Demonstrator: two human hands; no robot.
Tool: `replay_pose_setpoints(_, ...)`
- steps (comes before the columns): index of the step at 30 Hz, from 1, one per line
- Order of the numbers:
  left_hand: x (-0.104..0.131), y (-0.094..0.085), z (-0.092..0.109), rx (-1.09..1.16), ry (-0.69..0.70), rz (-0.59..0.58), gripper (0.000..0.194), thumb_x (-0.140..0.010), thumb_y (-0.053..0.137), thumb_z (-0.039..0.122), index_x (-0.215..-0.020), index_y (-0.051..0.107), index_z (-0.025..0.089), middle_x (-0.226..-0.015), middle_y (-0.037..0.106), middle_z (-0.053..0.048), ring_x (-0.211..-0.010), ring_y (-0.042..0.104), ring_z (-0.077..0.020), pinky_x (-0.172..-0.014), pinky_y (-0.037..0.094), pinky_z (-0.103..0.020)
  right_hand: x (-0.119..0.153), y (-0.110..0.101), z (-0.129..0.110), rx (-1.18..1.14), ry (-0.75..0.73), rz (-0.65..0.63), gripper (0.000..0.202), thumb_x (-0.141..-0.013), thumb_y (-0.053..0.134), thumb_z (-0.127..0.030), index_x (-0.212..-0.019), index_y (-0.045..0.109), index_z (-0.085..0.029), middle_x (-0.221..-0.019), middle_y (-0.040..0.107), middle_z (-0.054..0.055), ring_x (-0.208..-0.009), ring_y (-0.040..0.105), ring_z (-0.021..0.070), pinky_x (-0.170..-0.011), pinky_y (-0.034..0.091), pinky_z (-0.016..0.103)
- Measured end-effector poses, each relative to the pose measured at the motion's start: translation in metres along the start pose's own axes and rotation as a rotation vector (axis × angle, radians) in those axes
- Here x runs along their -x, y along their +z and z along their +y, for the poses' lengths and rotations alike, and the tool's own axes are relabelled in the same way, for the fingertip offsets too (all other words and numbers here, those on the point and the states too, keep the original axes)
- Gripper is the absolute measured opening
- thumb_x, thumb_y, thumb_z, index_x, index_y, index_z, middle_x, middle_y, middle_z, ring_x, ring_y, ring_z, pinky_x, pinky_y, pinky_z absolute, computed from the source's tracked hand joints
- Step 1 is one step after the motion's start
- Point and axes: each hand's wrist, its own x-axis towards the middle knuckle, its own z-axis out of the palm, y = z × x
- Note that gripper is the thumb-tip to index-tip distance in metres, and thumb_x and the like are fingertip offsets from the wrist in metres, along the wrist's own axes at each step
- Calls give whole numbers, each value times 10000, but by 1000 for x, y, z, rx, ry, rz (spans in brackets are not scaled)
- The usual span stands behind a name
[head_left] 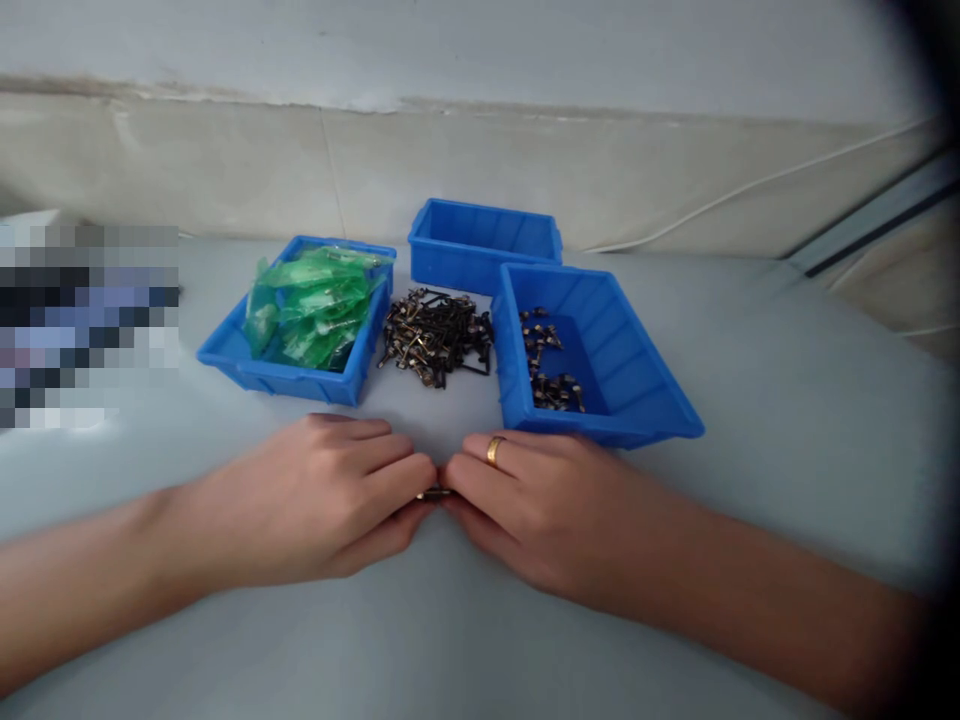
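Note:
My left hand (349, 490) and my right hand (529, 500) meet low over the table, fingertips almost touching. Both are closed in a pinch on a small dark metal piece (433, 494) with a brassy end. Most of that piece is hidden by the fingers, so its kind is unclear. A gold ring (493, 451) is on a finger of my right hand. Just beyond the hands lies a loose pile of small black and brass-coloured metal parts (435, 335), some of them rod-like. Similar short pieces (555, 390) lie in the right blue bin (637, 350).
Left of the pile, a blue bin (281, 378) holds crumpled green plastic bags (322, 300). Behind it all, another blue bin (457, 265) stands near the tiled wall (240, 165). A white cable (720, 200) runs along the wall. Something pixelated is at the far left.

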Motion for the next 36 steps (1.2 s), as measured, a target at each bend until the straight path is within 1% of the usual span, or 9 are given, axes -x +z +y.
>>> replay_pose_setpoints(21, 1, 1, 0, 10, 0, 16, 305, -982, 379, 202, -734, 549, 149, -652, 525, -12, -590, 479, -158, -534, 329, -294, 0, 0, 0, -6, 9, 24, 84, -903, 520, -129, -832, 520, -175, -756, 565, 17, -647, 552, 183, -519, 345, 316)
replay_pose_setpoints(31, 0, 1, -1, 24, -4, 9, 314, -983, 374, 198, -742, 567, 141, -650, 532, -16, -590, 488, -161, -536, 335, -296, -1, 1, 0, -8, 9, 3, 91, -917, 489, -130, -843, 512, -177, -762, 566, 20, -661, 552, 186, -538, 361, 311)
replay_pose_setpoints(35, -1, 1, -1, 25, -5, 14, 318, -986, 372, 205, -742, 567, 142, -650, 529, -16, -590, 488, -160, -536, 335, -296, -1, 1, 0, -18, 11, -24, 78, -903, 508, -123, -850, 509, -180, -774, 565, 16, -666, 550, 186, -539, 365, 312)
replay_pose_setpoints(36, -1, 1, -1, 25, -4, 15, 319, -986, 373, 207, -740, 565, 144, -649, 528, -15, -589, 487, -160, -535, 335, -296, 0, 2, 0, -14, 9, -4, 80, -899, 509, -118, -846, 509, -179, -773, 564, 17, -658, 547, 184, -529, 359, 311)
